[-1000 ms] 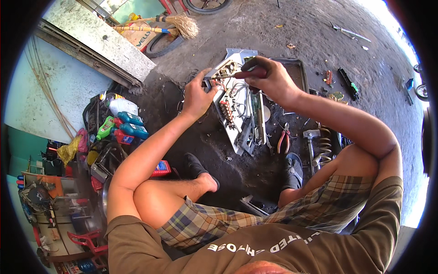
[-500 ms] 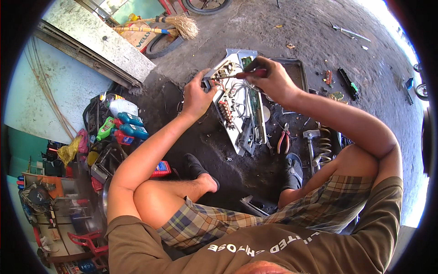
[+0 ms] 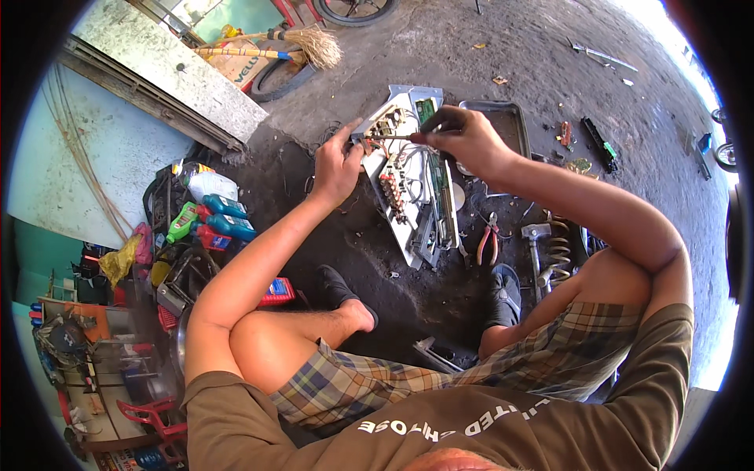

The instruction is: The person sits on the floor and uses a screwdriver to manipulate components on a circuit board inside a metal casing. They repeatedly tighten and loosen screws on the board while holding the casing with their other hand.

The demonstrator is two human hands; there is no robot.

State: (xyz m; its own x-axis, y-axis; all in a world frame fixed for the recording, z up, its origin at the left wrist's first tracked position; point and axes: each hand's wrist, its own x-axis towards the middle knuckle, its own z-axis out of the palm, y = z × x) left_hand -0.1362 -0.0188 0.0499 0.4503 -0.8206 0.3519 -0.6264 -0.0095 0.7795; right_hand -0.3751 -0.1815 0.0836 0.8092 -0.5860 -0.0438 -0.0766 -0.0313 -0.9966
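Observation:
A white metal panel (image 3: 408, 239) with circuit boards, wires and a row of terminals lies on the ground in front of me. At its upper left edge my left hand (image 3: 338, 170) is closed on a small dark block-shaped part (image 3: 359, 142) with wires by it. My right hand (image 3: 470, 143) grips a screwdriver, its handle mostly hidden by the fingers. The screwdriver's shaft (image 3: 397, 137) points left across the panel, its tip at the dark part. A long green circuit board (image 3: 442, 200) runs along the panel's right side.
Red-handled pliers (image 3: 488, 239), a hammer (image 3: 539, 243) and a coil spring (image 3: 557, 247) lie to the right. Beyond the right hand is a dark tray (image 3: 506, 125). Bottles (image 3: 228, 216) stand at left; a straw broom (image 3: 314, 47) lies near a tire (image 3: 283, 78).
My right hand has turned around the screwdriver, so its red handle shows less. The left hand's fingers have shifted slightly on the dark part. The panel stays in place.

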